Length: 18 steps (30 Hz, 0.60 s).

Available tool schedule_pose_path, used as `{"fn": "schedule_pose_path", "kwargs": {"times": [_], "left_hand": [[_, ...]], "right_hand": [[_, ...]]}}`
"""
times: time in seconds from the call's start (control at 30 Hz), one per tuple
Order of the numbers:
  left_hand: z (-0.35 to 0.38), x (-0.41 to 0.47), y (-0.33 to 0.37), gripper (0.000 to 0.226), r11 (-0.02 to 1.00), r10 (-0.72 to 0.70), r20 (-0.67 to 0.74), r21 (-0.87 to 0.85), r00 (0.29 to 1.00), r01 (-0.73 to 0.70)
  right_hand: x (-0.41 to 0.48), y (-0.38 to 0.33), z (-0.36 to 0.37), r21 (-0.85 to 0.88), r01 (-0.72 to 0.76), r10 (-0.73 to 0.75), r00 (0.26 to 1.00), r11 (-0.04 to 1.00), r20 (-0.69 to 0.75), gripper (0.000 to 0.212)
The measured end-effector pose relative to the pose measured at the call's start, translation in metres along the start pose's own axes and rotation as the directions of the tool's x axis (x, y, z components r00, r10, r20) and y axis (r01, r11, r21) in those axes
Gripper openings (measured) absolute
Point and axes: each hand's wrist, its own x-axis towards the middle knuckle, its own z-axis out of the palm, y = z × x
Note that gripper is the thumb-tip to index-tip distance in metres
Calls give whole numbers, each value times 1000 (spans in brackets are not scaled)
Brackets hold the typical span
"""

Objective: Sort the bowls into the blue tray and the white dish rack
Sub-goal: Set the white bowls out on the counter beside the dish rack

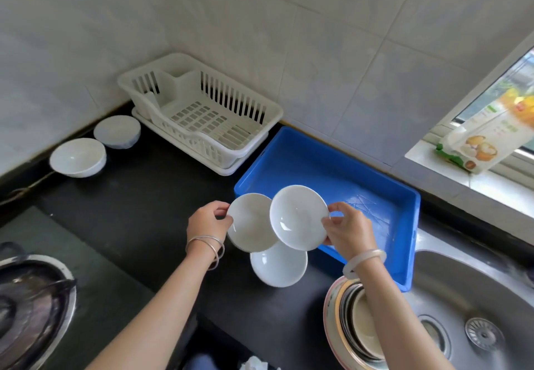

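My left hand pinches the rim of a small white bowl, tilted toward me. My right hand grips the rim of a second small white bowl, which overlaps the first. Both are held above the black counter at the near left corner of the blue tray, whose inside holds nothing. A third small white bowl rests on the counter just below them. The white dish rack stands at the back, with nothing in it. Two larger white bowls sit left of the rack.
A steel sink lies at the right, with a stack of dishes at its near left edge under my right forearm. A gas hob with a dark pot is at the left. A food packet leans on the window sill.
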Motion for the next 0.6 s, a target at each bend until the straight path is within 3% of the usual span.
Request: {"fn": "schedule_pose_path", "kwargs": {"times": [0.27, 0.6], "left_hand": [[-73, 29, -39, 23, 949, -210, -173, -275, 962, 158], [-140, 73, -95, 24, 830, -440, -386, -519, 811, 203]], "right_hand": [[26, -48, 68, -34, 27, -21, 988, 999, 153, 18], [73, -105, 201, -32, 56, -40, 926, 998, 375, 17]]}}
